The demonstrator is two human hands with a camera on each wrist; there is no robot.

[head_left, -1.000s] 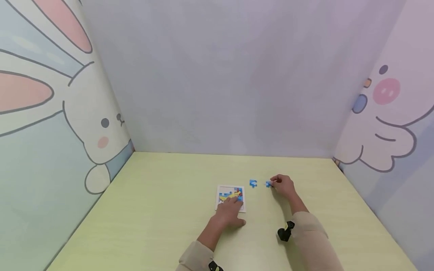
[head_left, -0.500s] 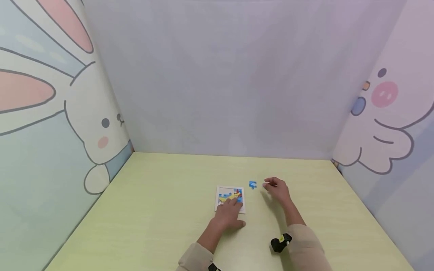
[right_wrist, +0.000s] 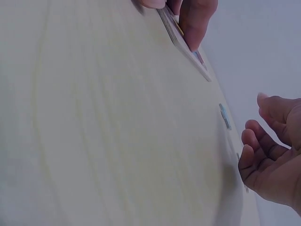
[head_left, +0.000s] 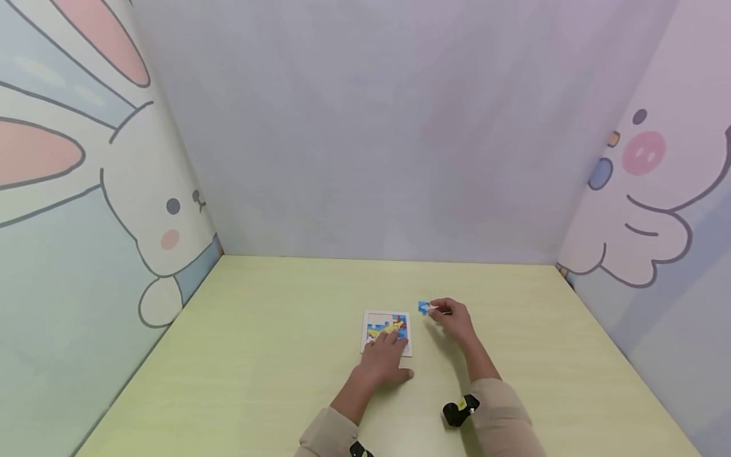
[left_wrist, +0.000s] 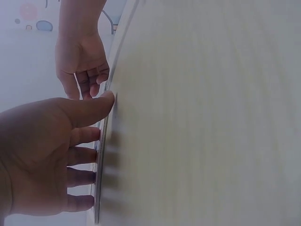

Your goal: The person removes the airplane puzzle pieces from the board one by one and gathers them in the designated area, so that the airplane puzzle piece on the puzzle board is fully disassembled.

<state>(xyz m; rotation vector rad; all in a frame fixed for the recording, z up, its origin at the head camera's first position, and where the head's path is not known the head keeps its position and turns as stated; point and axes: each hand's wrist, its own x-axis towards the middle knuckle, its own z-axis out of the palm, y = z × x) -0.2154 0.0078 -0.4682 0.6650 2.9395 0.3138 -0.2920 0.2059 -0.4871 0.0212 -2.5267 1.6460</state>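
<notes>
The part-filled puzzle (head_left: 378,332) lies flat in its white frame (head_left: 363,331), a blue piece (head_left: 422,307) lying near its far right corner.

A left hand (left_wrist: 42,150) reaches in from the left with thumb extended and four fingers spread, their tips at a thin frame (left_wrist: 99,193) seen edge-on. Above it, a right hand (left_wrist: 83,61) hangs with fingers pointing down, loosely curved, just over the left thumb. Pale, faintly grained table (left_wrist: 202,113) fills the right side, with blurry wall drawings (left_wrist: 43,25) at upper left.
</notes>
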